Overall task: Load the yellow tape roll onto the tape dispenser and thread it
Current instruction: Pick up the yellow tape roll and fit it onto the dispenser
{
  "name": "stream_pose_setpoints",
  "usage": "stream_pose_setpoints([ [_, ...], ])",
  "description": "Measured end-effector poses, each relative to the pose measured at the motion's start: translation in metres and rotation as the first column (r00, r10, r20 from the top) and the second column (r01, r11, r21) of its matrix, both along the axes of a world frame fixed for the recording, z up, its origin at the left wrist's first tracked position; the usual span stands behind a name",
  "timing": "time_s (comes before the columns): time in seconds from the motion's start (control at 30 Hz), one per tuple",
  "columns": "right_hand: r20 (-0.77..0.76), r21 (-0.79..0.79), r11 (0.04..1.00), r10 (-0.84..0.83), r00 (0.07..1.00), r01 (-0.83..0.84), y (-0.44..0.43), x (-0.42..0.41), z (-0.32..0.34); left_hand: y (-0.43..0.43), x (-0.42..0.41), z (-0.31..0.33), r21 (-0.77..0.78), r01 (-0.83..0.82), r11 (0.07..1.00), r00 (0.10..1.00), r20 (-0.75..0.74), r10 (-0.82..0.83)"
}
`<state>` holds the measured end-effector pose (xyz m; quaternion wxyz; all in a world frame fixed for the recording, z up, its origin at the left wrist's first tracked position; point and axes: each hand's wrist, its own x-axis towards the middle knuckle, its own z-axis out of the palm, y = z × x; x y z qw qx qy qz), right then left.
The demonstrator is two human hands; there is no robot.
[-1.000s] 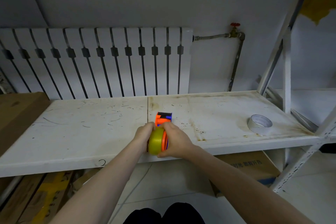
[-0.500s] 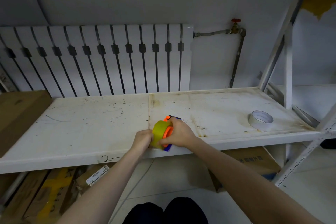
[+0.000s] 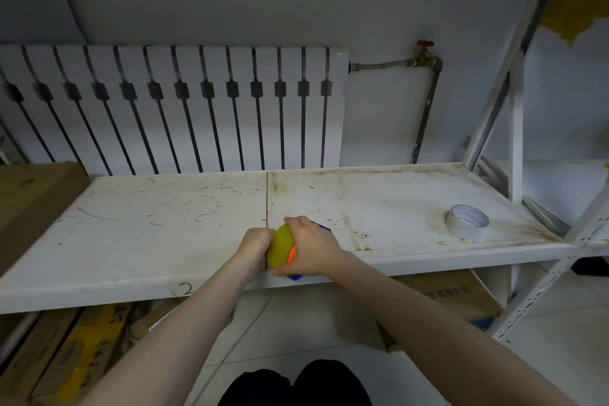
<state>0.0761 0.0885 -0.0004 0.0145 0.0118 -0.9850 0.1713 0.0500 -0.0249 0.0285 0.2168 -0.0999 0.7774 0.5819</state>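
Note:
The yellow tape roll (image 3: 279, 249) sits against the orange and blue tape dispenser (image 3: 292, 254), just above the front edge of the white shelf (image 3: 164, 234). My right hand (image 3: 313, 249) wraps over the dispenser from the right, hiding most of it; only an orange sliver and blue tips show. My left hand (image 3: 253, 245) presses against the roll's left face, fingers curled on it. Whether the tape end is threaded is hidden.
A white tape roll (image 3: 466, 221) lies flat at the shelf's right end. A white radiator (image 3: 171, 109) stands behind the shelf. Cardboard boxes (image 3: 454, 298) sit under the shelf and another box (image 3: 29, 204) at the left. Shelf uprights (image 3: 515, 128) rise at right.
Both hands moved the dispenser and roll a little forward onto the shelf and turned them; my right hand now covers more of the dispenser's orange and blue body.

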Motion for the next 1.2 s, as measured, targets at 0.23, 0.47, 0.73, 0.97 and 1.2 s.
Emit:
stream_pose_setpoints([
  [0.23,-0.006,-0.118,0.989,-0.092,0.996,0.091,0.005,0.003,-0.005,-0.002,-0.008,-0.010,0.031,-0.019,0.999,1.000,-0.022,0.020],
  [0.47,-0.010,-0.086,0.986,-0.144,0.990,0.142,0.011,-0.004,-0.001,-0.014,-0.008,-0.023,0.016,0.020,1.000,0.999,-0.042,-0.020],
  [0.73,0.070,-0.277,0.943,-0.173,0.982,0.186,0.019,-0.007,-0.004,-0.012,-0.003,-0.019,0.037,-0.018,0.999,0.999,-0.035,0.019],
  [0.97,0.107,-0.429,0.879,-0.178,0.978,0.206,0.022,-0.004,-0.008,0.005,-0.003,-0.005,0.136,-0.001,0.991,0.999,-0.031,0.006],
  [1.2,0.111,-0.449,0.868,-0.181,0.977,0.212,0.023,-0.006,-0.010,0.000,-0.008,-0.007,0.076,0.007,0.997,0.999,-0.040,-0.004],
])
